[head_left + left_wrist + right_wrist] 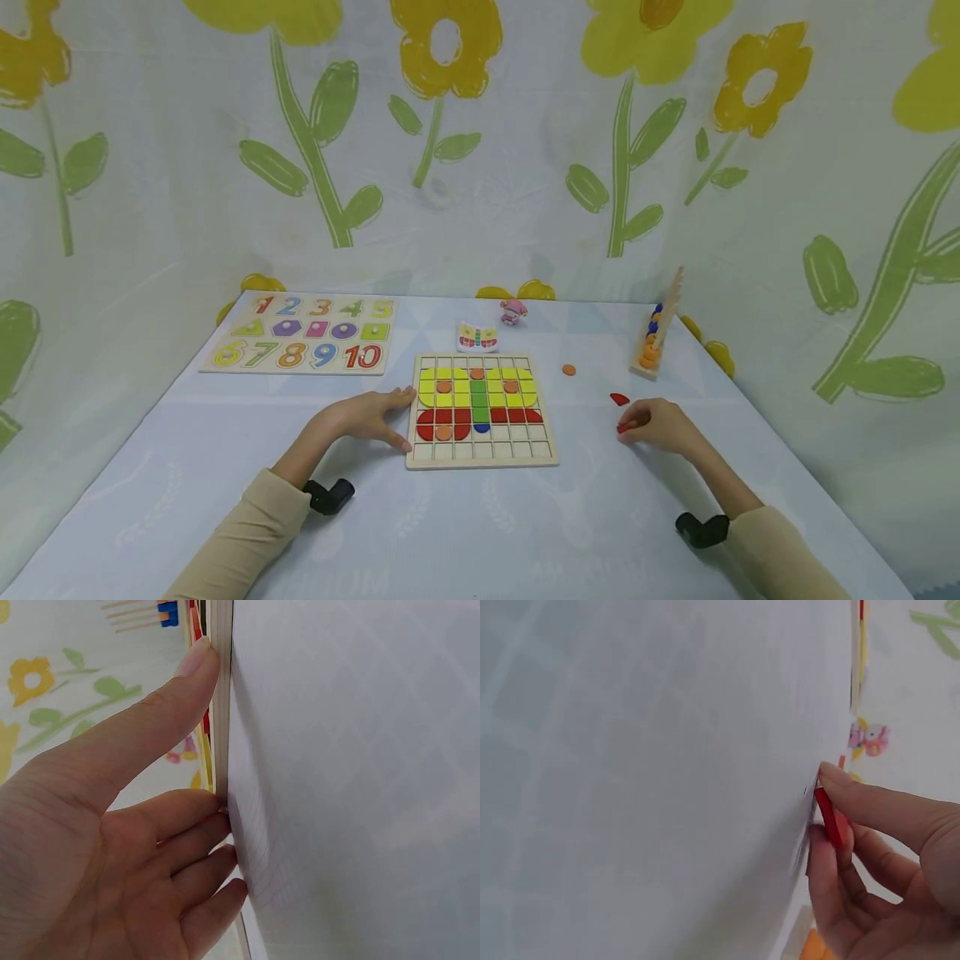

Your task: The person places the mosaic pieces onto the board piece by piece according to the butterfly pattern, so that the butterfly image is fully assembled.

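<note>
A wooden grid board (pixel 480 452) lies on the table, its cells filled with yellow, red, green, orange and blue pieces in a butterfly shape; several cells at the lower right and along the bottom row are bare. My left hand (pixel 369 417) touches the board's left edge, thumb and fingers spread; in the left wrist view the thumb (pixel 150 720) lies along the board's side. To the right of the board, my right hand (pixel 662 427) pinches a small red piece (pixel 831 817) between thumb and fingers, low over the table. Another red piece (pixel 619 399) with a rounded side lies just beyond it.
An orange disc (pixel 569 370) lies right of the board. Behind the board stand a butterfly pattern card (pixel 477 337) and a small pink figure (pixel 513 312). A number puzzle board (pixel 292 372) sits at the back left, a wooden rack with blue and orange beads (pixel 649 357) at the back right.
</note>
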Demonstrator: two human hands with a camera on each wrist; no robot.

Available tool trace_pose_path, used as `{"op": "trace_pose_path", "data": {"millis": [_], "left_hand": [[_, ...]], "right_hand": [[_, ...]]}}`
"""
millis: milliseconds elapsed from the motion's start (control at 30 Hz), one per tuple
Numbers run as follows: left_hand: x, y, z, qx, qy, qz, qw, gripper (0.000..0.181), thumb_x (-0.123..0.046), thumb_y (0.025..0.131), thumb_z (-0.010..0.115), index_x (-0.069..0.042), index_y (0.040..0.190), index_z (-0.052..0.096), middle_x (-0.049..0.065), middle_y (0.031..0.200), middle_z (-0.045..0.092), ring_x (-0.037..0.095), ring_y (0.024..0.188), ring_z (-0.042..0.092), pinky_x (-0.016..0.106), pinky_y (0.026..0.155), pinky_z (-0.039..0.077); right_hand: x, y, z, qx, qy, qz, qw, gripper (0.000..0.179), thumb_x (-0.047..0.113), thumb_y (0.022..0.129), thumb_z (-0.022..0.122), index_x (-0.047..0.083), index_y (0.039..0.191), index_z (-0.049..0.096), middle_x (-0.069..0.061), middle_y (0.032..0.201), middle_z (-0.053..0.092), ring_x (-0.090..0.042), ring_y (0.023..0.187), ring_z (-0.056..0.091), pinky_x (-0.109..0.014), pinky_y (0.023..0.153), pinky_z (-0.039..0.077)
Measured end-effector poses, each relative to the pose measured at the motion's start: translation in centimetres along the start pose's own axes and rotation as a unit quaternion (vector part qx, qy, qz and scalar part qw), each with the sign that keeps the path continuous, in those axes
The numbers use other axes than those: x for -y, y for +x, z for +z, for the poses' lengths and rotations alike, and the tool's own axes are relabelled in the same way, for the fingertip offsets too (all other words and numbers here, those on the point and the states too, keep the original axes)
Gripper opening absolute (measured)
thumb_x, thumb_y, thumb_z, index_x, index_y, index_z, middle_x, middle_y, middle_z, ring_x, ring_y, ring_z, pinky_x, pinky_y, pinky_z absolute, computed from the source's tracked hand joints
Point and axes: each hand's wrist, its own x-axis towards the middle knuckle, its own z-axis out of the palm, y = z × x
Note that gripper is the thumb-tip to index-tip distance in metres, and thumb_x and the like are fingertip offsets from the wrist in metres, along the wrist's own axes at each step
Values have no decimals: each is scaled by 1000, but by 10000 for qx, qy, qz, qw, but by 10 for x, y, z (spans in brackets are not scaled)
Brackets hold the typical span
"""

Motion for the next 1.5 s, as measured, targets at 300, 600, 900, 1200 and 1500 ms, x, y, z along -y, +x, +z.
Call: {"op": "trace_pose_path", "data": {"millis": [300, 600, 900, 1200, 1500], "left_hand": [[-1, -1, -1, 27, 41, -9, 10000, 96, -41, 75, 81, -8, 151, 33, 15, 156, 27, 32, 144, 20, 53, 114, 21], [0, 0, 0, -7, 52, -13, 10000, 96, -42, 75, 81, -8, 151, 33, 15, 155, 27, 32, 144, 20, 53, 113, 21], [-1, -2, -1, -19, 14, 1, 10000, 95, -40, 75, 81, -8, 150, 33, 15, 156, 27, 32, 144, 20, 52, 114, 20], [-2, -1, 1, -19, 5, -57, 10000, 95, -40, 75, 82, -9, 151, 33, 15, 156, 27, 32, 144, 19, 52, 114, 20], [-1, -1, 0, -12, 51, -59, 10000, 95, -41, 75, 81, -9, 151, 33, 15, 156, 26, 32, 144, 20, 52, 114, 20]], "right_hand": [[20, 6, 13, -77, 102, -673, 9976, 12, 13, 81, 78, 9, 91, 74, 2, 84, 67, -16, 75, 57, -25, 66, 52], [68, 16, 30, 260, 500, -1277, 9902, 10, 13, 84, 75, 9, 94, 74, 0, 87, 70, -15, 72, 60, -24, 65, 55], [108, 34, 54, 537, 157, -2019, 9778, 18, 10, 86, 73, 6, 103, 74, 0, 94, 71, -12, 75, 59, -21, 68, 53], [129, 50, 70, 930, -57, -2629, 9603, 15, 7, 84, 74, 9, 98, 77, 4, 91, 72, -7, 77, 62, -20, 73, 54], [145, 55, 75, 1175, -405, -2391, 9630, 14, 5, 83, 75, 10, 97, 76, 7, 85, 67, -11, 77, 60, -20, 71, 54]]}}
